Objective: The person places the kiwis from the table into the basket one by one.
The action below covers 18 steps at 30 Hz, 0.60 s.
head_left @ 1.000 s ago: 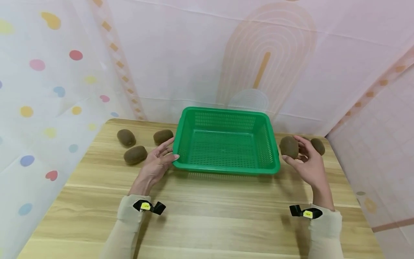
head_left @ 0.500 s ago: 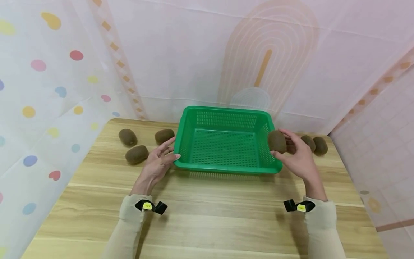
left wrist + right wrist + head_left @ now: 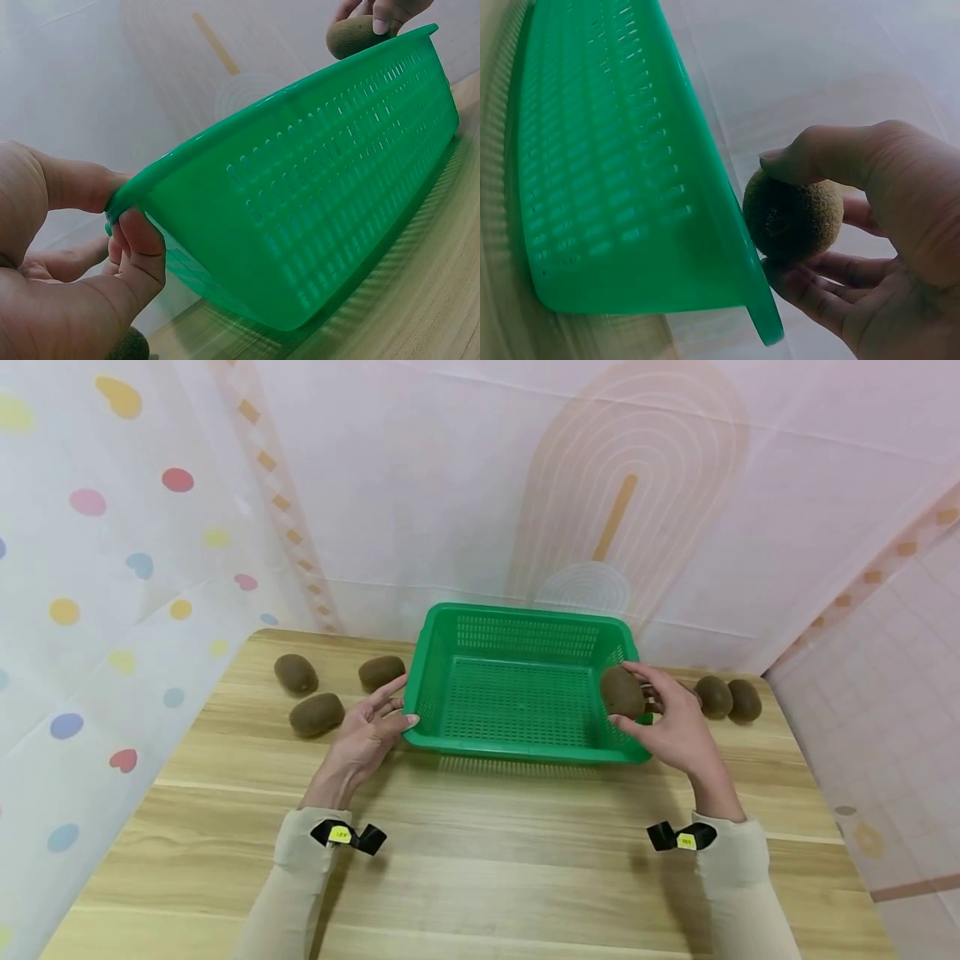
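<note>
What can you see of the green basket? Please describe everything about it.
The green basket is rectangular and shallow, of what looks like plastic, with perforated walls and floor and a smooth rolled rim. It stands upright at the far middle of the wooden table, and nothing lies inside it. The left hand holds its near left corner, thumb on the rim. The right hand holds a kiwi over its right rim; whether that hand touches the basket is unclear.
</note>
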Each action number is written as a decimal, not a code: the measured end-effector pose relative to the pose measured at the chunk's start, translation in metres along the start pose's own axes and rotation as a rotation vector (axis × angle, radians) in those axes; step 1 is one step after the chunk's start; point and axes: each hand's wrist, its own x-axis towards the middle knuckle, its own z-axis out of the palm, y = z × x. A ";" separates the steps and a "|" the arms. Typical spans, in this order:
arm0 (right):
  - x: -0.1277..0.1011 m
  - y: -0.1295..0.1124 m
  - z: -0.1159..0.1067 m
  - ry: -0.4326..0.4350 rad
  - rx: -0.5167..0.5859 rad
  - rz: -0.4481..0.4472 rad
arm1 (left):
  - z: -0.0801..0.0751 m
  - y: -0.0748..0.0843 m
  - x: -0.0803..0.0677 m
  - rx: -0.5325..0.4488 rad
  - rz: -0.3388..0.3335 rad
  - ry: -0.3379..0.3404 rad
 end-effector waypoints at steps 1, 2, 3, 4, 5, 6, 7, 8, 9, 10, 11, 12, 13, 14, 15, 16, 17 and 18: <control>0.000 0.000 0.001 -0.008 -0.006 -0.001 | 0.000 0.000 0.000 0.001 0.000 -0.001; 0.000 -0.001 0.001 -0.015 -0.010 0.000 | 0.001 0.000 -0.001 0.001 -0.001 -0.001; 0.000 -0.002 0.002 -0.022 -0.014 0.000 | 0.001 -0.001 -0.001 0.001 -0.002 -0.001; 0.000 -0.002 0.002 -0.027 -0.017 0.002 | 0.001 -0.001 -0.001 0.001 -0.003 -0.003; 0.000 -0.002 0.002 -0.031 -0.017 0.002 | 0.001 -0.001 0.000 -0.001 -0.002 -0.004; 0.000 -0.002 0.003 -0.030 -0.020 -0.001 | 0.001 -0.001 0.000 -0.004 -0.002 -0.004; -0.001 -0.002 0.003 -0.029 -0.019 -0.004 | 0.002 -0.001 0.000 -0.008 -0.001 -0.002; -0.001 -0.002 0.003 -0.025 -0.018 -0.006 | 0.001 -0.001 0.000 -0.006 0.000 -0.002; -0.001 -0.002 0.002 -0.020 -0.019 -0.012 | 0.001 -0.001 0.000 -0.003 -0.001 -0.001; -0.001 -0.001 0.001 -0.015 -0.024 -0.016 | 0.001 -0.001 0.000 0.001 -0.002 -0.001; -0.001 0.000 0.000 -0.008 -0.027 -0.021 | 0.001 -0.001 -0.001 0.005 -0.002 -0.002; -0.001 0.001 -0.001 -0.002 -0.032 -0.026 | 0.002 -0.001 -0.001 0.010 -0.003 -0.004; -0.001 0.002 -0.001 0.001 -0.033 -0.028 | 0.002 -0.001 -0.001 0.014 -0.003 -0.005; -0.002 0.003 -0.002 0.004 -0.035 -0.030 | 0.002 -0.001 -0.001 0.016 -0.004 -0.005; -0.001 0.005 -0.003 0.005 -0.033 -0.033 | 0.002 0.000 -0.001 0.016 -0.005 -0.006; -0.002 0.006 -0.003 0.006 -0.034 -0.031 | 0.002 0.000 -0.001 0.016 -0.003 -0.009; -0.001 0.007 -0.004 0.005 -0.036 -0.033 | 0.001 -0.001 -0.001 0.015 -0.002 -0.012; -0.001 0.008 -0.004 0.005 -0.047 -0.033 | 0.001 -0.001 -0.001 0.014 -0.002 -0.013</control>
